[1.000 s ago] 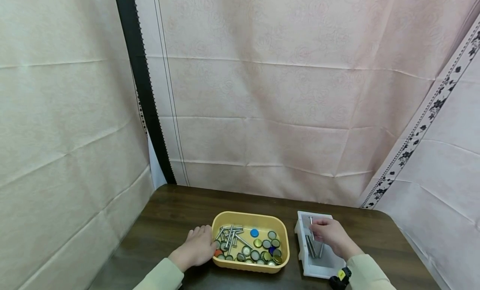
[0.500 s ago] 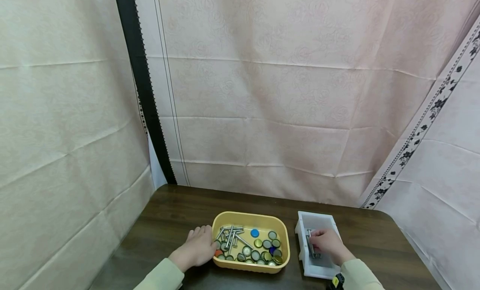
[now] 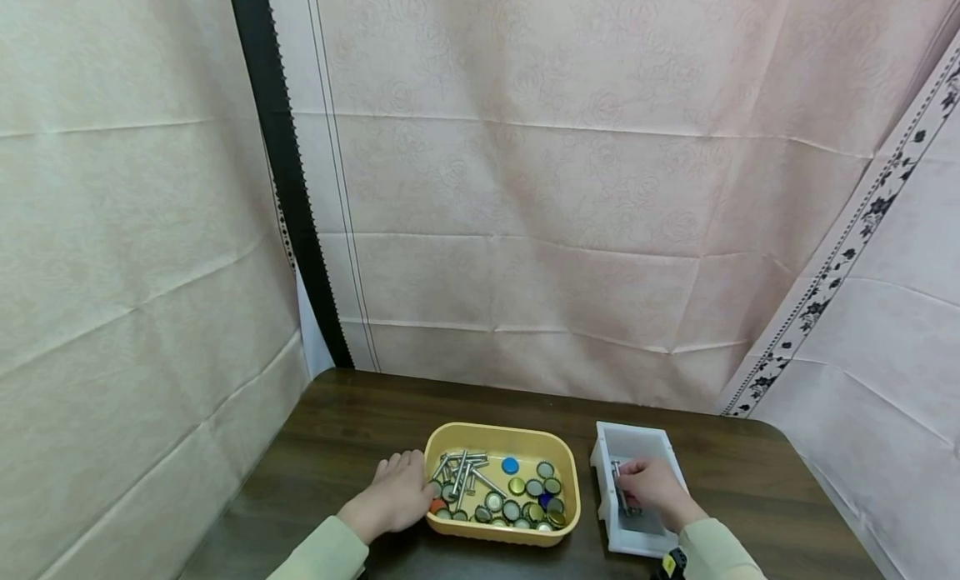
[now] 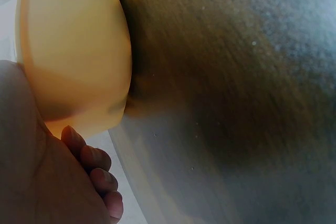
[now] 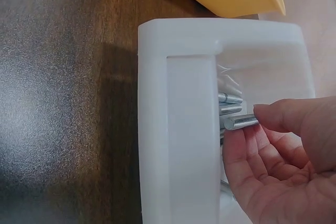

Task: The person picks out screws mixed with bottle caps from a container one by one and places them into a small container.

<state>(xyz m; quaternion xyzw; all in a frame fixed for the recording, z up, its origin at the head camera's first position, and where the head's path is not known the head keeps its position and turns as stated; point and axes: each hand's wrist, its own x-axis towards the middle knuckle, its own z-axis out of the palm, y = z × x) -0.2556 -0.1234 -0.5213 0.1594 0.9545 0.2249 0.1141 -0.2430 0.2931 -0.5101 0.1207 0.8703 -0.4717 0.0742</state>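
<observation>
My right hand (image 3: 660, 490) reaches into a white plastic bin (image 5: 191, 140). Thumb and fingertips pinch a silver bolt (image 5: 242, 121), whose end points at the bin's side wall. Just beside it inside the bin lie several other bolts (image 5: 230, 109), partly hidden by the wall and the hand. At the left end of a yellow tray (image 3: 491, 437), my left hand (image 3: 396, 492) rests against the rim, and its fingers (image 4: 97, 161) lie loosely bent past the corner. The tray holds a heap of bolts (image 3: 461, 477) on its left and many bottle caps (image 3: 512, 510) along the front and right.
Both containers stand on a dark wooden table (image 3: 375, 405), the tray to the left of the bin with a narrow gap between. Pale cloth (image 3: 525, 230) hangs behind the table and at both sides. A black and yellow wrist strap (image 3: 672, 563) shows at my right cuff.
My right hand has gone down and slightly left, carrying the bolt deeper into the bin; it barely moves over the last half second. My left hand stays at the tray.
</observation>
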